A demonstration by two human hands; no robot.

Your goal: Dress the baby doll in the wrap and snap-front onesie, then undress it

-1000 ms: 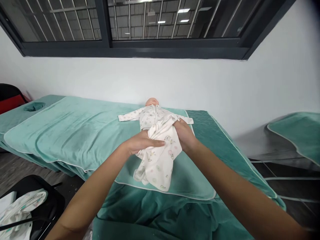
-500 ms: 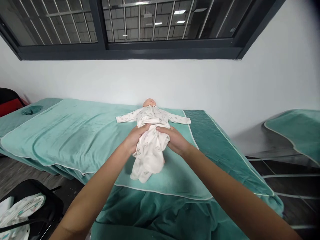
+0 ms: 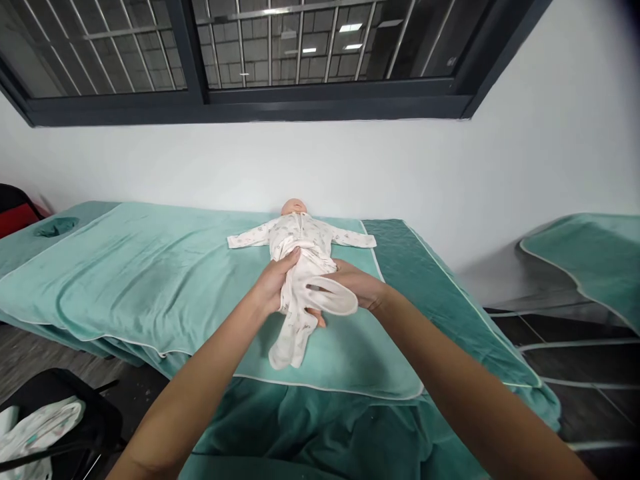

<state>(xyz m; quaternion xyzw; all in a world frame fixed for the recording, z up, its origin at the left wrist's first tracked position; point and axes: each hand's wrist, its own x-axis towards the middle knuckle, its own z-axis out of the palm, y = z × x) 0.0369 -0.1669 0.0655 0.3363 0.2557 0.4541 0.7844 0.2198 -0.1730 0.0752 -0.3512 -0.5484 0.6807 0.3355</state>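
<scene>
A baby doll (image 3: 295, 230) in a white printed romper lies on its back on a teal towel (image 3: 150, 267), head toward the wall, arms spread. My left hand (image 3: 274, 283) grips the romper fabric at the doll's left hip. My right hand (image 3: 357, 287) is closed on the romper's right leg sleeve (image 3: 333, 299), pulled sideways and folded back, with a bare doll foot (image 3: 317, 319) showing beneath. The other romper leg (image 3: 290, 340) hangs limp toward me.
The massage bed (image 3: 440, 280) runs along a white wall under a dark barred window. A second teal-covered bed (image 3: 590, 260) stands at the right. At lower left a black chair (image 3: 75, 413) holds a patterned cloth (image 3: 35, 433). A red-black seat (image 3: 13, 210) sits far left.
Both hands have slid toward the doll's hips. The loose romper legs, bunched over the doll before, are now drawn down, and the right leg sleeve is peeled back off a foot.
</scene>
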